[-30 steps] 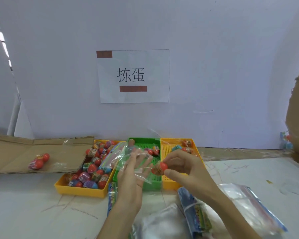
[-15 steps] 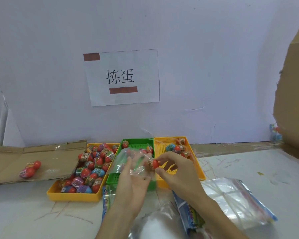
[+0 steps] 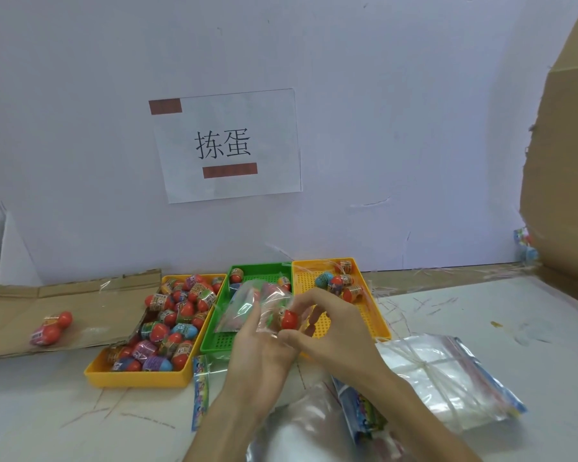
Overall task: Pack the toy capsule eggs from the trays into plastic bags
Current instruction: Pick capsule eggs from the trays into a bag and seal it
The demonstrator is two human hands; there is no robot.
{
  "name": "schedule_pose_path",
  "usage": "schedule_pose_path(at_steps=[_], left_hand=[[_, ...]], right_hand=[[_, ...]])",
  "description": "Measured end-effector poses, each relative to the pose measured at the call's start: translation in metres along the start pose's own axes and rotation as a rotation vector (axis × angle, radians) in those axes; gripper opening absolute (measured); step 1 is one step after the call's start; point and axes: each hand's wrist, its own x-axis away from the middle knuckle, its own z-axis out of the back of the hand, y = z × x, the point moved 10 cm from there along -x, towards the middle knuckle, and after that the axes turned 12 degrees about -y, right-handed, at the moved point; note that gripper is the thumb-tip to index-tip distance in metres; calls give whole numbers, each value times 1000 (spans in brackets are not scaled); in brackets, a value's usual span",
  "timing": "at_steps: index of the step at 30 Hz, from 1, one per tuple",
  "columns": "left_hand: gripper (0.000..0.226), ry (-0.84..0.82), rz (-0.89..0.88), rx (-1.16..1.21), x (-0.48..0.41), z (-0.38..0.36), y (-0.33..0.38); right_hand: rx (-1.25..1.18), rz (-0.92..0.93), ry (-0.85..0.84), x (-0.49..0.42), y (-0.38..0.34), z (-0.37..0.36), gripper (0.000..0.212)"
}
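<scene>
Centre of frame: left hand grips a clear plastic bag above the green tray; right hand pinches a red egg at the bag's mouth. Left of centre, a yellow tray holds many eggs.

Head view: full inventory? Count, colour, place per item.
left tray: one, yellow, leftmost of three
green tray: one, green, middle
right tray: one, yellow, rightmost
loose eggs: many, mostly red, heaped in left tray; a few in the other two
cardboard sheet: one, brown, far left
bagged eggs: one pack, red, on cardboard sheet
bag stack: one, clear, table right
sign: one, white, wall
clear bag: one, above green tray
held egg: one, red, by clear bag
left grip: holds clear bag
right grip: pinches held egg
</scene>
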Motion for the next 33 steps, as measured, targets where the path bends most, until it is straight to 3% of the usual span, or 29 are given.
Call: schedule_pose_path(at_steps=[12, 21, 33], left_hand=[[54, 39, -165, -49, -7, 19, 19], [50, 14, -180, 57, -7, 16, 16], [41, -102, 1, -38, -2, -16, -6]], right_hand=[[14, 18, 216, 5, 1, 27, 29], [91, 7, 142, 2, 4, 19, 26], [82, 21, 152, 4, -3, 15, 25]])
